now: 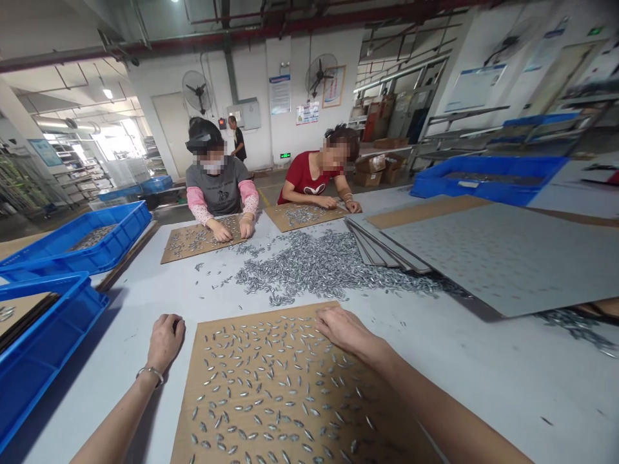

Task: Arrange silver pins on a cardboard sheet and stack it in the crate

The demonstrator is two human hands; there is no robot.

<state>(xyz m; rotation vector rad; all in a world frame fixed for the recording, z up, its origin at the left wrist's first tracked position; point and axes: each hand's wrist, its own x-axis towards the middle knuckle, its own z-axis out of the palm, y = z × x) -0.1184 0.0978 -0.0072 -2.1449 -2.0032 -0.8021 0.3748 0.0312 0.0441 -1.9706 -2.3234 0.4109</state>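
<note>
Cardboard sheet (290,399) on the tabletop (483,361), largely covered with spread metal pieces (271,386), a heap (324,264) remaining beyond it; left hand (164,341) curled empty at its corner, right hand (343,328) flat, fingers (325,317) extended, holding nothing.

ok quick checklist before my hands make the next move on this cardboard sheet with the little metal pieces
1. Cardboard sheet lies flat on the table: ok.
2. Metal pieces spread singly over the sheet: ok in the main; a few near the front touch.
3. Right hand rests on the sheet's far edge: ok.
4. Left hand off the sheet, on the table, curled; whether it holds anything: cannot tell.
5. Loose pile lies just beyond the sheet: ok.
6. Blue bin at the left: ok.
</note>
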